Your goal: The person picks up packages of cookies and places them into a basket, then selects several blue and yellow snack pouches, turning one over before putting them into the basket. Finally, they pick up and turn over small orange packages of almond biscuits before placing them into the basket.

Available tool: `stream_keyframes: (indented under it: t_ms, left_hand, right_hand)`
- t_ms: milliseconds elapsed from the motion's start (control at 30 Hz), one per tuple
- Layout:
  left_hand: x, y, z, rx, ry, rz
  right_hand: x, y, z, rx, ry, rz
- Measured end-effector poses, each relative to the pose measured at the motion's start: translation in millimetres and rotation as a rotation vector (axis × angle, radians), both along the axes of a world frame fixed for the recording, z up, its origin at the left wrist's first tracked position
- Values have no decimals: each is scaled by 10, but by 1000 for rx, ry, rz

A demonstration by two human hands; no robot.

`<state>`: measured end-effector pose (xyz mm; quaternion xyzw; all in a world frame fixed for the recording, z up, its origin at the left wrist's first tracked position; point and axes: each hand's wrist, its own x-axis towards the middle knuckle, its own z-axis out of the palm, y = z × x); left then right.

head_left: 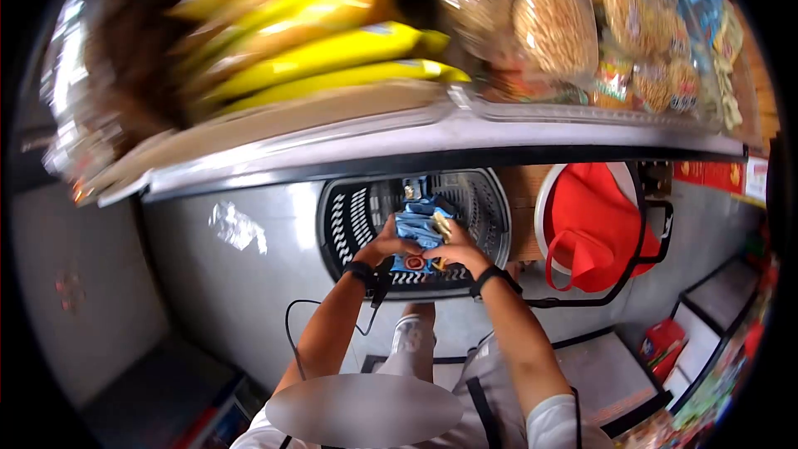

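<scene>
Below the shelf, a dark slatted plastic basket stands on the floor. My left hand and my right hand are over it, gripping a bundle of small blue snack packets from both sides. Fingers of both hands curl round the bundle, and a cream-coloured packet shows by the right fingers. More blue packets lie beyond the bundle, inside the basket. The print on the packets is too small to read. Each wrist wears a black band.
A stocked shelf crosses above the basket, with yellow packets and bagged noodle cakes. Right of the basket, a red bag sits in a round white container. Crumpled clear plastic lies on the floor at left. A cable hangs near my left forearm.
</scene>
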<state>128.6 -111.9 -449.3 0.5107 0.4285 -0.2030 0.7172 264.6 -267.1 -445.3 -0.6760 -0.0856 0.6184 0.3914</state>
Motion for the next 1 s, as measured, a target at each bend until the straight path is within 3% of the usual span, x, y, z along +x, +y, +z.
stream_keyframes:
  t_ms: [100, 200, 267, 333, 367, 400, 467, 533, 600, 667, 733, 800, 867, 933, 967, 1000]
  left_hand:
    - [30, -23, -553, -93, -20, 27]
    - [77, -149, -906, -173, -14, 85]
    - [-216, -263, -1545, -54, -46, 132]
    - [-242, -328, -1570, 356, 79, -135]
    - [-266, -339, -1622, 279, 58, -140]
    - [-348, -374, -1715, 208, 37, -132]
    - [-226, -531, -1276, 609, 129, -206]
    - [-292, -612, -1225, 609, 64, -156]
    - [-368, -638, -1219, 544, 13, -154]
    - [-58, -784, -496, 440, -22, 66]
    - [-200, -838, -744, 349, -98, 224]
    - [139, -1017, -96, 353, -222, 334]
    - [743, -1150, 1506, 212, -226, 264]
    - [1022, -1265, 2116, 52, -194, 418]
    - [1150, -1288, 2318, 45, -224, 378]
    - [1221, -1343, 2507, 36, -241, 338]
  right_hand:
    - [-22, -45, -761, -169, 51, 71]
    - [90, -25, -1034, -259, 38, 225]
    - [-148, -169, -1534, -241, -317, 239]
    - [-369, -244, -1794, -271, -640, 88]
    - [-443, -305, -1858, -353, -687, 49]
    - [-291, -284, -1443, -409, -511, -49]
    - [-275, -324, -1126, -205, -668, -175]
    - [-325, -320, -815, -381, -443, -106]
    - [-266, -336, -316, -281, -362, -21]
    - [-209, -360, 158, -131, -416, 11]
    - [-60, -442, 772, 52, -290, -65]
    - [269, -573, 1533, 260, -420, -138]
    - [828, -702, 2604, 508, -403, -346]
    - [1502, -840, 3396, 606, -653, -478]
    - [1916, -848, 3560, 687, -833, -572]
    - [2349, -893, 3737, 537, -984, -542]
